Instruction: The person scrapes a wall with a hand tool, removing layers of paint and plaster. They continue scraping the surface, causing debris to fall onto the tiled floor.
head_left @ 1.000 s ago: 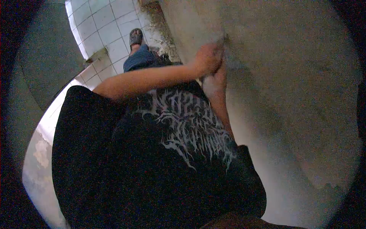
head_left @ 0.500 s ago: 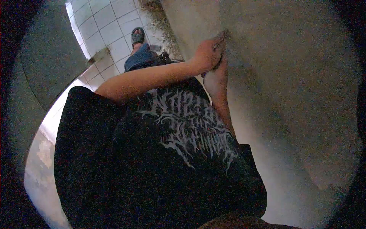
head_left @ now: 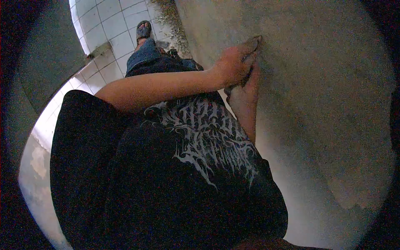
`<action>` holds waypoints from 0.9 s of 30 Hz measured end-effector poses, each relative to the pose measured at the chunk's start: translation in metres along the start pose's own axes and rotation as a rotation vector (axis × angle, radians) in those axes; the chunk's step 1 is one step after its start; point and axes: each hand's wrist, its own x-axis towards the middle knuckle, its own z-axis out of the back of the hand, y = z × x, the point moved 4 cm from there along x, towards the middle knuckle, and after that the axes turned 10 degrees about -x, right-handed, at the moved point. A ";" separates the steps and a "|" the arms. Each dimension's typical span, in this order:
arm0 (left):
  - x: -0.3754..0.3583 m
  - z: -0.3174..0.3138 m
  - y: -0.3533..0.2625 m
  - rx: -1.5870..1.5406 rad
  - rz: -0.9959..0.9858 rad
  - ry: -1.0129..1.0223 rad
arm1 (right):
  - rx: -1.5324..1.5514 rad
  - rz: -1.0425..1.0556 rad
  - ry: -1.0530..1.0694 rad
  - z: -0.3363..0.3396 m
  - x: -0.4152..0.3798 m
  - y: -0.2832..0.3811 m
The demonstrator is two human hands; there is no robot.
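My left hand (head_left: 234, 64) reaches across in front of my body, its fingers curled closed around a thin, dark, flat tool (head_left: 255, 41) whose tip rests at the grey-brown plastered wall (head_left: 308, 91). The tool is mostly covered and too dim to name for certain. Just below, my right hand (head_left: 248, 81) is up against the left one, closed, with its fingers largely hidden. A small dark piece shows by its wrist side, too dark to make out. Both hands are close to the wall surface.
White floor tiles (head_left: 114, 23) lie at the upper left, where my sandalled foot (head_left: 143, 30) stands. Crumbled debris (head_left: 171, 21) lines the wall's base. A dark grey panel-like surface (head_left: 50, 46) is at the left. The wall's lower right part is paler (head_left: 308, 212).
Both hands and the tool have slid a short way right along the wall, still together. The view has shifted slightly, so my foot and leg appear further left and higher.
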 end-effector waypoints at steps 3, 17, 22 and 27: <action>0.002 0.003 0.005 -0.040 -0.149 0.011 | 0.194 -0.185 0.042 -0.005 -0.009 0.023; 0.003 0.002 -0.001 0.002 -0.120 -0.091 | 0.048 -0.113 -0.040 0.002 0.002 0.000; 0.001 -0.013 0.009 0.170 -0.142 -0.052 | -0.112 0.031 -0.081 0.003 0.003 -0.020; 0.010 -0.001 0.012 -0.021 0.001 -0.081 | -0.066 0.046 -0.052 0.000 0.010 -0.020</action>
